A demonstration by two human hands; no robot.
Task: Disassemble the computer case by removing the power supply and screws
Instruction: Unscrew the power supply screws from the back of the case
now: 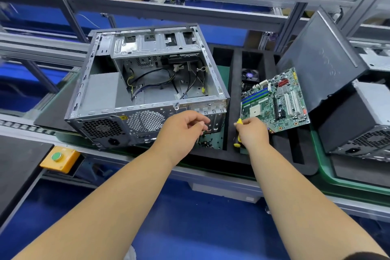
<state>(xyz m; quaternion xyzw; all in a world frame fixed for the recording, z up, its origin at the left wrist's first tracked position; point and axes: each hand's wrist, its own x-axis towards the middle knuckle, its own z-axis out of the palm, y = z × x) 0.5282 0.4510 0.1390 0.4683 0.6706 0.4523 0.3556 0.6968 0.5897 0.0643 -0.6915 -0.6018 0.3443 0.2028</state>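
My two bare forearms reach in from the bottom of the frame toward the workbench. My left hand (pixel 183 125) hovers at the rear panel of the computer case (pixel 147 82), fingers curled with the tips drawn together as if pinching something small; I cannot tell what, if anything, is between them. My right hand (pixel 252 131) grips a yellow-and-black screwdriver (pixel 238 133), its handle pointing down toward me out of the fist.

Below my left hand, a scatter of small dark screws (pixel 207 142) lies in a compartment of the black foam tray (pixel 232 154). The case stands open at the top, loose cables (pixel 156 82) trailing across its floor. The power supply (pixel 101 91) is in place in the near left corner, its vent grille and socket showing through the rear panel.

Just beyond my right hand a green circuit board (pixel 274 99) lies tilted across the tray, with a fan (pixel 250 75) in the slot behind it. A dark side panel (pixel 320 65) leans against a second case (pixel 363 120) on the right. At the left edge of the bench sits a yellow box with a green button (pixel 60 159).
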